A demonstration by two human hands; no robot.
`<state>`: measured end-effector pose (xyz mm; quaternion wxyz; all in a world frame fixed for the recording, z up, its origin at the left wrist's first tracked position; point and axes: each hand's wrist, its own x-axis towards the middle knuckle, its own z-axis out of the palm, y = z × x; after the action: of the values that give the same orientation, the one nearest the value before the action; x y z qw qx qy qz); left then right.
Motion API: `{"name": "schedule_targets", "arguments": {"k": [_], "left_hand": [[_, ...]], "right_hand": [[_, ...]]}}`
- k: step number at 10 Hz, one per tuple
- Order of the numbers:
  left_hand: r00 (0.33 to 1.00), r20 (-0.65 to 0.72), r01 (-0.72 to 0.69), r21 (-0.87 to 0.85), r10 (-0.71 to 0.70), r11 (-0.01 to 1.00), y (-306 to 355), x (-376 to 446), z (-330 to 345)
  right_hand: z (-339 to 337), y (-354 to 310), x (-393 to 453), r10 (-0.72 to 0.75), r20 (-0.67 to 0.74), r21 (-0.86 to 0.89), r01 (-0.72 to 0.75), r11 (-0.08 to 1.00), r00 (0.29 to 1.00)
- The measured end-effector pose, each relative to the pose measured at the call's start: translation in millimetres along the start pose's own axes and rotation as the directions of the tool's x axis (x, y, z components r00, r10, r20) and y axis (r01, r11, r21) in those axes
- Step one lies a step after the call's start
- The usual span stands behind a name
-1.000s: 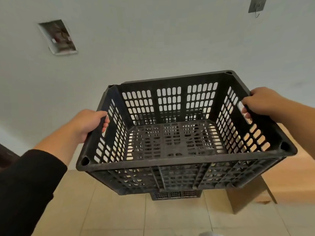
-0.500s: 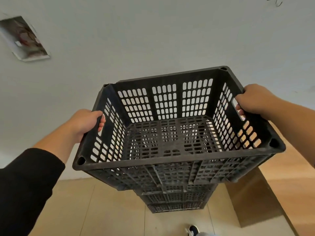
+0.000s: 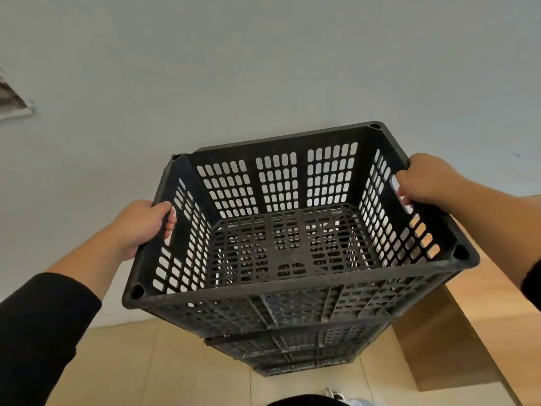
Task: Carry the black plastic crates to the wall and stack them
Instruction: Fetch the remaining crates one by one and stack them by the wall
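From the head camera, there is only one view to go through. A person holds a black crate (image 3: 295, 230) up in the air with both hands. The left hand (image 3: 140, 227) is at about 9 o'clock on the crate, and its fingers (image 3: 169, 227) poke through the handle hole in that side wall. The right hand (image 3: 424, 180) is at about 3 o'clock, curled tight over the top edge by the other handle hole. Both grips are closed firmly on the crate, one on each short side, so the long side of the crate runs left to right between them.

The thing that matters most is what sits straight below. A stack of crates (image 3: 295, 356) stands on the tiled floor (image 3: 123, 364), right up by the white wall (image 3: 263, 68). It peeks out under the held crate at about 6 o'clock (only its front edge shows, so I cannot tell how many crates are in it). The held crate looks just above the stack, maybe touching, but I cannot say for sure.

I think the next move is to go straight down. The corners must line up, or the crate could sit crooked. Both hands look about equally near. A wooden box (image 3: 456, 341) sits close by at 4 o'clock.
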<state>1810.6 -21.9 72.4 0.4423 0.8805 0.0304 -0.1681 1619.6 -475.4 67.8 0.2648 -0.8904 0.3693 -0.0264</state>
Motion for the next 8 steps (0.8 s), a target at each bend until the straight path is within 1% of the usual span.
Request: {"name": "schedule_targets", "arguments": {"k": [1, 2, 4, 5, 6, 8], "left_hand": [[1.000, 0.009, -0.010, 0.004, 0.010, 1.000, 3, 14, 5], [1.000, 0.000, 0.002, 0.009, -0.002, 1.000, 4, 24, 8], [0.999, -0.014, 0.049, 0.041, -0.048, 0.998, -2, 36, 15], [0.998, -0.014, 0.055, 0.055, -0.054, 0.997, -2, 37, 16], [0.998, -0.006, 0.069, 0.041, -0.069, 0.997, -6, 38, 15], [0.996, 0.020, 0.089, 0.008, -0.089, 0.996, -13, 38, 11]], "right_hand": [[4, -2, 7, 0.015, 0.007, -0.008, -0.015, 1.000, 1.000], [8, -8, 12, 0.016, 0.024, -0.055, -0.015, 0.998, 1.000], [15, -25, 16, -0.016, 0.063, -0.213, 0.029, 0.977, 0.998], [15, -21, 24, 0.007, 0.077, -0.139, 0.004, 0.990, 0.997], [15, -21, 23, 0.002, 0.100, -0.141, 0.012, 0.990, 0.995], [17, -17, 19, 0.006, 0.098, -0.155, 0.010, 0.988, 0.995]]}}
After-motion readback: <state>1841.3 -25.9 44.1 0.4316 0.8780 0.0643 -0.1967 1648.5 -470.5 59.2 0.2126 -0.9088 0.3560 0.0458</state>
